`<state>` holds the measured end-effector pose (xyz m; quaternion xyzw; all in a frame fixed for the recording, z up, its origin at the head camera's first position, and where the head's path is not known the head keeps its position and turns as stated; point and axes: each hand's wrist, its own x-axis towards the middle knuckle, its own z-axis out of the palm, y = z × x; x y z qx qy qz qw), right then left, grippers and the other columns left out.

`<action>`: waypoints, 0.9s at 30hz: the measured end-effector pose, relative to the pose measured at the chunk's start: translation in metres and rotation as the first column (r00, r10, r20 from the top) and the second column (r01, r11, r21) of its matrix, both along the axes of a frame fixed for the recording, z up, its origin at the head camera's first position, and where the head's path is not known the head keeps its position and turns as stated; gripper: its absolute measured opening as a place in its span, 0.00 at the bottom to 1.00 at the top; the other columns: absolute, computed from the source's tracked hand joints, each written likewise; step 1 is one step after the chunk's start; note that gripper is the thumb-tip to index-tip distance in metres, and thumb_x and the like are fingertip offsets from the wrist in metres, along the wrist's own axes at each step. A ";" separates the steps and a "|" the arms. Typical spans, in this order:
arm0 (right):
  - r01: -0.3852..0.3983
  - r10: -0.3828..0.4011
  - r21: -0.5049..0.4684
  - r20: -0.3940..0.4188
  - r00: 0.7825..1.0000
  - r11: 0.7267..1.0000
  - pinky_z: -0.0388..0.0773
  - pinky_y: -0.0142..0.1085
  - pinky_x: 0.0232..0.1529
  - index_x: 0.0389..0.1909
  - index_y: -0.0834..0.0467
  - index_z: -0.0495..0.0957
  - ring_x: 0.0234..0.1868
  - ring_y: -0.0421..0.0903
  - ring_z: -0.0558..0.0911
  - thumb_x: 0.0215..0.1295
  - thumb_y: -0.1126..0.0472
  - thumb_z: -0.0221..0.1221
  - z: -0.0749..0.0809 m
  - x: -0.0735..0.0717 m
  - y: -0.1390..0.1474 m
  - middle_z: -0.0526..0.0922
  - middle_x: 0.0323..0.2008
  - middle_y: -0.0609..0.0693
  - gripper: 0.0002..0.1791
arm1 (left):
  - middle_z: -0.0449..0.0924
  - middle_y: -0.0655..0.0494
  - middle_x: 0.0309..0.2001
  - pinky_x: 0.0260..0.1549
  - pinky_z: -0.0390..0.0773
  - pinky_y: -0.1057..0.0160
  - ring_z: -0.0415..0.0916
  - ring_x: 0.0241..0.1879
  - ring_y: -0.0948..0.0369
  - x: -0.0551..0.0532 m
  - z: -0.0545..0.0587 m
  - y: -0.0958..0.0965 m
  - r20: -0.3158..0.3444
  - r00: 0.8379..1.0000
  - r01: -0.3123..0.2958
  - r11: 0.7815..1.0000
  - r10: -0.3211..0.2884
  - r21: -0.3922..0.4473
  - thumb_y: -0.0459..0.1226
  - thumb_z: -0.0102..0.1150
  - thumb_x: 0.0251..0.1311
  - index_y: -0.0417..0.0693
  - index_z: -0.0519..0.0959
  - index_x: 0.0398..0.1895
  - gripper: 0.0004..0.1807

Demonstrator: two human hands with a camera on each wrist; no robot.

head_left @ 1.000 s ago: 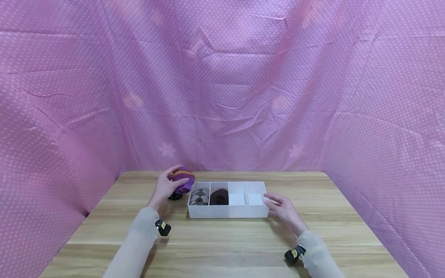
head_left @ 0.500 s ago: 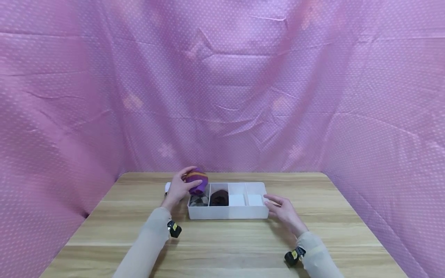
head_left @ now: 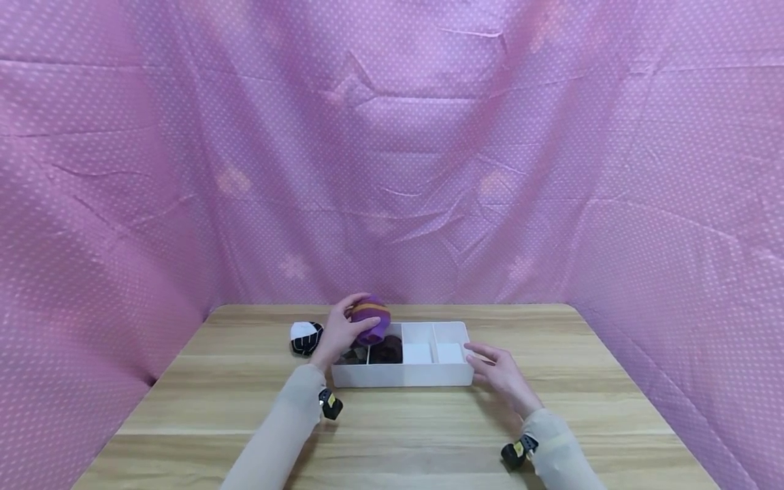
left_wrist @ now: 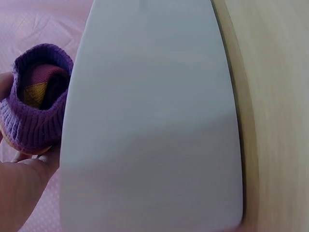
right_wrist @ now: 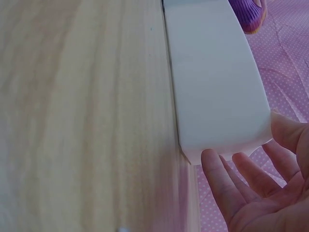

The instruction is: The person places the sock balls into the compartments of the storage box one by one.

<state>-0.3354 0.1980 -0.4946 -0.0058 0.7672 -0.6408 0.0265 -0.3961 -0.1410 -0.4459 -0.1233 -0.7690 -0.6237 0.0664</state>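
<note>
My left hand [head_left: 339, 331] grips a rolled purple sock [head_left: 371, 321] with an orange stripe, above the left half of a white divided box [head_left: 401, 375]. In the left wrist view the ribbed cuff of that sock [left_wrist: 31, 123] faces the camera, with pink and yellow knit inside. A dark brown rolled sock [head_left: 387, 350] lies in the second compartment from the left. The checked sock [head_left: 354, 356] in the leftmost one is partly hidden by my left hand. At the box's right end, my right hand [head_left: 503, 378] touches the end wall with fairly straight fingers [right_wrist: 219, 181].
A rolled black-and-white sock [head_left: 305, 338] lies on the wooden table [head_left: 392, 435], left of the box. The two right compartments show bare white bottoms. Behind the table hangs a pink dotted cloth [head_left: 392, 170].
My left hand has carried the purple sock to the right, from left of the box to above its second compartment. The black-and-white sock has come into view. My right hand stays put.
</note>
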 end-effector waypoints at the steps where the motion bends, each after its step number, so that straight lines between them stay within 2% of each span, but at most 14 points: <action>1: -0.001 0.001 0.002 -0.001 1.000 1.000 0.81 0.44 0.53 0.65 0.60 0.72 0.55 0.54 0.81 0.70 0.61 0.58 0.000 0.000 0.000 0.69 0.66 0.66 0.23 | 0.70 0.50 0.63 0.54 0.78 0.44 0.72 0.60 0.45 0.000 0.000 0.003 -0.009 1.000 0.005 1.000 -0.005 0.004 0.44 0.73 0.53 0.58 0.73 0.64 0.33; 8: -0.008 0.008 -0.007 0.003 1.000 1.000 0.81 0.45 0.53 0.66 0.60 0.71 0.55 0.55 0.81 0.70 0.61 0.57 0.000 0.000 0.000 0.69 0.67 0.66 0.24 | 0.71 0.48 0.63 0.52 0.79 0.46 0.73 0.58 0.45 0.001 -0.003 0.024 -0.036 0.999 0.021 1.000 -0.020 0.021 0.42 0.73 0.53 0.55 0.73 0.64 0.33; 14: -0.014 0.014 -0.013 0.003 1.000 1.000 0.81 0.45 0.53 0.66 0.59 0.71 0.55 0.55 0.81 0.70 0.61 0.58 0.000 0.000 -0.001 0.69 0.67 0.66 0.24 | 0.72 0.50 0.62 0.55 0.77 0.45 0.73 0.58 0.46 0.006 -0.004 0.039 -0.043 0.999 0.014 1.000 -0.014 0.005 0.45 0.74 0.51 0.59 0.74 0.63 0.33; 20: -0.015 0.015 -0.015 -0.007 1.000 1.000 0.81 0.45 0.53 0.66 0.60 0.71 0.56 0.54 0.81 0.70 0.61 0.57 0.000 -0.001 0.000 0.68 0.67 0.67 0.24 | 0.74 0.48 0.59 0.53 0.78 0.47 0.75 0.55 0.47 0.011 -0.002 0.055 -0.081 0.995 0.054 0.998 -0.051 0.025 0.41 0.72 0.53 0.51 0.74 0.62 0.32; 27: -0.014 0.014 -0.003 -0.007 1.000 1.000 0.81 0.44 0.53 0.65 0.60 0.71 0.56 0.55 0.81 0.70 0.61 0.57 -0.001 -0.001 0.000 0.68 0.67 0.67 0.24 | 0.74 0.51 0.58 0.51 0.80 0.49 0.74 0.56 0.49 0.010 -0.011 0.068 -0.049 0.992 0.119 0.993 -0.118 0.010 0.46 0.73 0.52 0.60 0.74 0.59 0.29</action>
